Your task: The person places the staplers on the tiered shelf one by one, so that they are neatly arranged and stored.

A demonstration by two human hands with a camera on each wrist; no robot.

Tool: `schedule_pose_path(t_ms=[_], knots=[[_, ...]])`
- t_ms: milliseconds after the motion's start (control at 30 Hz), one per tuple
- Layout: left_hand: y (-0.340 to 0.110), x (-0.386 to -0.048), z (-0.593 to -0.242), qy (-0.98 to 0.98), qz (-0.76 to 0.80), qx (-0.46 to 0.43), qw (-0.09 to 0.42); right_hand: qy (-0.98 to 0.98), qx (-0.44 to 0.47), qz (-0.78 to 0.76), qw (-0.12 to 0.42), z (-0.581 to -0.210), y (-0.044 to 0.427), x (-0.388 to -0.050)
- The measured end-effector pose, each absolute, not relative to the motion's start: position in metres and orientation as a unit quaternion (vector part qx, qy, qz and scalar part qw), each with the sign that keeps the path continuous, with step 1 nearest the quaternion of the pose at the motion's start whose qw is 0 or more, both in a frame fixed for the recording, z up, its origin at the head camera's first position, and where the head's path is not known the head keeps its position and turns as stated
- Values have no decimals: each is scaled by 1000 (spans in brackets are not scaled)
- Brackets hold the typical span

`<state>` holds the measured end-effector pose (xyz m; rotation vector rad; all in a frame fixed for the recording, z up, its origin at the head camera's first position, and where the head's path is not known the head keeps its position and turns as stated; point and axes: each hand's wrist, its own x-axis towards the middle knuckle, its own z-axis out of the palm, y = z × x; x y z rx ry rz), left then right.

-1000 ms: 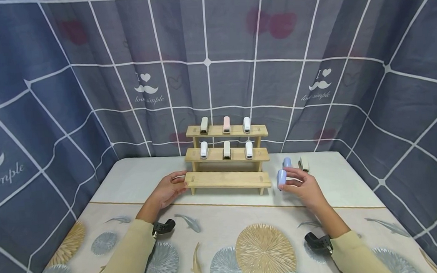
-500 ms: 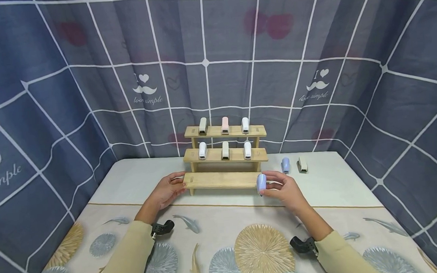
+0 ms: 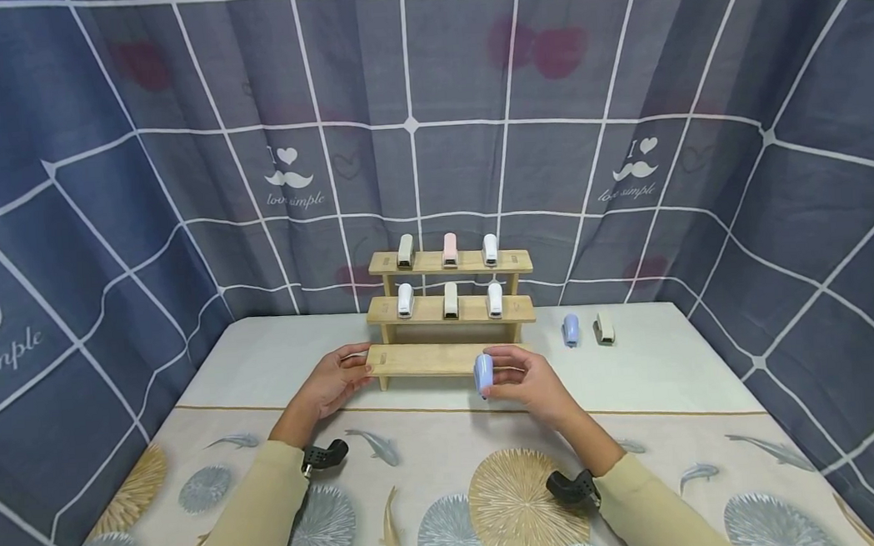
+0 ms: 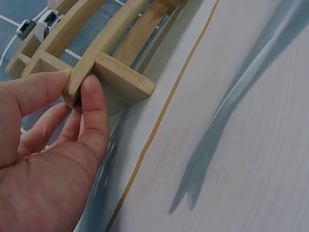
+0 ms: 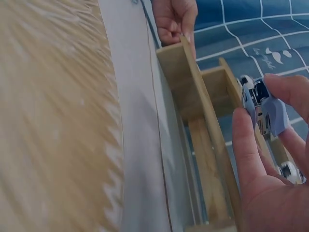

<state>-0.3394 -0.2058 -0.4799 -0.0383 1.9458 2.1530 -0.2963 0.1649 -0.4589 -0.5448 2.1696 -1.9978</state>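
Note:
A three-tier wooden display rack [image 3: 427, 359] stands on the table. My left hand [image 3: 336, 383] pinches the left end of its lowest tier, thumb and fingers on either side of the board [image 4: 79, 79]. My right hand [image 3: 528, 384] holds a small blue stapler [image 3: 483, 375] in front of the lowest tier, right of its middle. In the right wrist view the stapler [image 5: 270, 112] shows its metal inside between thumb and fingers. The middle tier bears a white stapler [image 3: 404, 300], a cream one [image 3: 450, 300] and another white one [image 3: 494, 299].
On the top tier sit a grey-green stapler [image 3: 406, 251], a pink one [image 3: 451, 250] and a white one [image 3: 490, 250]. Right of the rack, a second blue stapler [image 3: 571, 330] and a cream stapler [image 3: 604, 328] lie on the table. A checked curtain [image 3: 311, 172] hangs behind.
My right hand has carried the blue stapler leftward, from beside the rack to in front of its lowest tier. The left hand keeps its hold on the board.

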Motion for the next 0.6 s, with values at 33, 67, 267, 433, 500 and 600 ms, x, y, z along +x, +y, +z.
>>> schedule_pose_path(t_ms=[33,67,267,433,500,600], knots=[[-206,-339,-480,666,736,-15,119,721,-186,-664,72,-460,162,-298],[-206,-339,-480,666,736,-16,119,720,-189,-663,72,-460,159,-299],[-205,-339,-480,667,735,-13,119,723,-198,-658,68,-459,140,-305],[-206,-340,-482,667,735,-6,120,728,-207,-649,77,-456,126,-312],[-206,-341,-482,667,735,-6,120,730,-208,-646,84,-454,121,-315],[-207,-341,-482,667,735,-6,119,736,-211,-637,90,-453,114,-320]])
